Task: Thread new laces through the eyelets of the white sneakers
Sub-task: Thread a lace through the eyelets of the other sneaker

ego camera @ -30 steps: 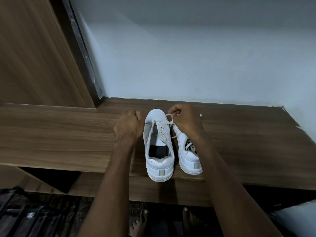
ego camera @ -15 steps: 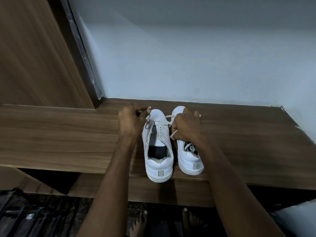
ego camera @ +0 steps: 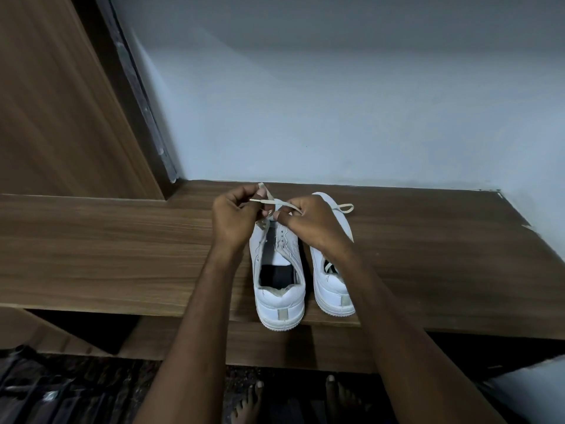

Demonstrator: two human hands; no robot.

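1. Since half a second ago the left hand [ego camera: 235, 217] and right hand [ego camera: 308, 223] have drawn together over the toe end of the left sneaker [ego camera: 276, 270]; before, they sat apart on either side of it.
2. The left fingers now pinch one end of the cream lace [ego camera: 275, 202], lifted above the shoe; the right fingers pinch the other run close to the eyelets. A loose loop of lace trails past the right hand toward the wall.
3. My reading: the two ends are being evened or crossed before the next eyelet pair. Only the lowest eyelets look threaded, so most of this shoe remains.
4. The right sneaker [ego camera: 331, 289] stands just beside the left one and shows a lace crossing in its opening; how far it is laced is hidden by the forearm.
5. Both heels sit at the front edge of the wooden shelf [ego camera: 122, 246], the left heel overhanging it slightly; a hard tug toward the person could tip it off.
6. Open shelf lies to both sides; the wall [ego camera: 336, 117] stands near beyond the toes.
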